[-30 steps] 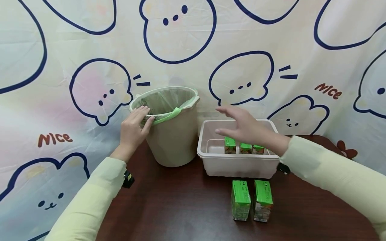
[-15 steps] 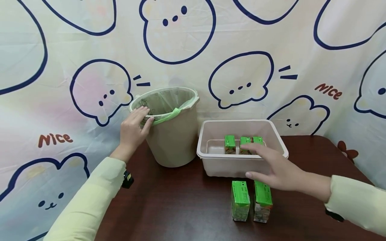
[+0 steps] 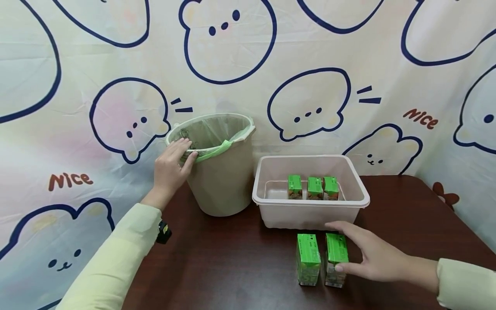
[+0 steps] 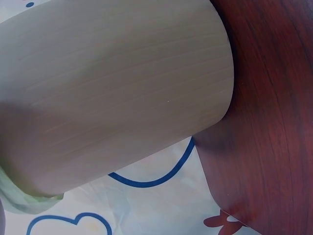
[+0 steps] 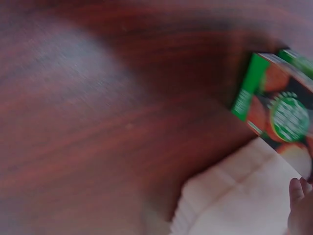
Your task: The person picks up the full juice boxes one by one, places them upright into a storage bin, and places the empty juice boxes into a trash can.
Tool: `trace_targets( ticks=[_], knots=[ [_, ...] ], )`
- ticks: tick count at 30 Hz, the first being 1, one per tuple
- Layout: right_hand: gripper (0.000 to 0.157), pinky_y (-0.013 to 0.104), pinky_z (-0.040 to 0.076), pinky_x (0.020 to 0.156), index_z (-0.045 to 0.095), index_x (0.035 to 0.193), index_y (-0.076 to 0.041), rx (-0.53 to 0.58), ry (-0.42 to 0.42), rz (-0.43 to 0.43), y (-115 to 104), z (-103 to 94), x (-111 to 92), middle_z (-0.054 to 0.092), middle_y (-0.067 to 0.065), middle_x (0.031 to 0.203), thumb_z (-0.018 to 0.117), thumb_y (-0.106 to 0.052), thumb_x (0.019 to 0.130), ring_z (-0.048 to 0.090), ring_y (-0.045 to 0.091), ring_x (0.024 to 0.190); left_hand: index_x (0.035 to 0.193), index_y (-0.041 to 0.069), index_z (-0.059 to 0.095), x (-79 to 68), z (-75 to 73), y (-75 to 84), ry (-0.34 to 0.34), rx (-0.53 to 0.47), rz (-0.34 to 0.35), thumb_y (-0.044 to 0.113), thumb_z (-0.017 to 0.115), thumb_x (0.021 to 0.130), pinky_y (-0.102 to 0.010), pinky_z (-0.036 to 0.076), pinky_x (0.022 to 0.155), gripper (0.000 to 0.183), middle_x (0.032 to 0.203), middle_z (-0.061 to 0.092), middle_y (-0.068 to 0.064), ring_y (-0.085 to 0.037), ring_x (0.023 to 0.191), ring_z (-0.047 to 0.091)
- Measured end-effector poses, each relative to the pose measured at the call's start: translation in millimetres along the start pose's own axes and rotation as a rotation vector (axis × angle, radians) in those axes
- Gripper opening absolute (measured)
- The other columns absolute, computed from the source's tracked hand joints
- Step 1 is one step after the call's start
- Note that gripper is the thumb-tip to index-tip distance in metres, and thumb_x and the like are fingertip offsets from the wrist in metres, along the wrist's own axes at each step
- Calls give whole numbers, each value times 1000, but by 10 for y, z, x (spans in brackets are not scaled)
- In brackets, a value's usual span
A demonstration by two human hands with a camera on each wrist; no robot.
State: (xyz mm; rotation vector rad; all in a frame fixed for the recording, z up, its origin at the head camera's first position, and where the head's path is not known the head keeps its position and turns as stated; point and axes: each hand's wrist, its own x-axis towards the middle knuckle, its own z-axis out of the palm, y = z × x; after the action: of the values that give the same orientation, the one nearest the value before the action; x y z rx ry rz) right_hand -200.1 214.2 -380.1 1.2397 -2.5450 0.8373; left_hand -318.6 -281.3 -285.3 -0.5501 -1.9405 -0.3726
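Observation:
My left hand (image 3: pixel 169 165) holds the near-left rim of a beige trash can (image 3: pixel 222 185), with fingers over the edge and thumb along the front. A pale green liner bag (image 3: pixel 215 150) folds over that rim. In the left wrist view the can's side (image 4: pixel 122 93) fills much of the frame. My right hand (image 3: pixel 373 252) has its fingers and thumb spread at the right one of two small green-topped boxes (image 3: pixel 336 249) on the table; the thumb overlaps its near side. The other box (image 3: pixel 308 249) stands upright just left. The right wrist view shows a box's printed face (image 5: pixel 274 105).
Behind the two boxes stands a pale plastic bin (image 3: pixel 310 215) with three similar boxes (image 3: pixel 315 186) inside. The trash can is left of it. A cartoon-printed cloth (image 3: pixel 232 51) hangs behind the dark wooden table (image 3: pixel 232 267).
My right hand has come from above the plastic bin down and toward me, to the right-hand box on the table. The left hand has stayed on the can's rim.

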Motion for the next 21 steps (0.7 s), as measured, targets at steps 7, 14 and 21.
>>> trace_targets(
  ticks=[7, 14, 21],
  knots=[
    [79, 36, 50, 91, 41, 145, -21, -34, 8, 25, 62, 115, -93, 48, -8, 138, 78, -46, 80, 51, 12, 122, 116, -3, 69, -10, 7, -1, 7, -4, 0, 22, 67, 90, -41, 38, 107, 36, 118, 66, -19, -33, 116, 59],
    [76, 37, 51, 90, 42, 144, -21, -27, 1, 39, 68, 127, -97, 49, -8, 137, 77, -46, 81, 52, 13, 121, 116, -3, 69, -9, 7, -4, 7, -3, -1, 22, 67, 90, -42, 39, 106, 36, 117, 66, -19, -33, 116, 59],
    [72, 37, 52, 89, 44, 142, -22, -28, 22, 36, 32, 62, -69, 51, -9, 135, 77, -43, 82, 54, 12, 119, 116, -3, 69, -14, 9, -19, 9, -3, -1, 22, 67, 90, -40, 38, 107, 36, 117, 67, -19, -32, 116, 59]
  ],
)
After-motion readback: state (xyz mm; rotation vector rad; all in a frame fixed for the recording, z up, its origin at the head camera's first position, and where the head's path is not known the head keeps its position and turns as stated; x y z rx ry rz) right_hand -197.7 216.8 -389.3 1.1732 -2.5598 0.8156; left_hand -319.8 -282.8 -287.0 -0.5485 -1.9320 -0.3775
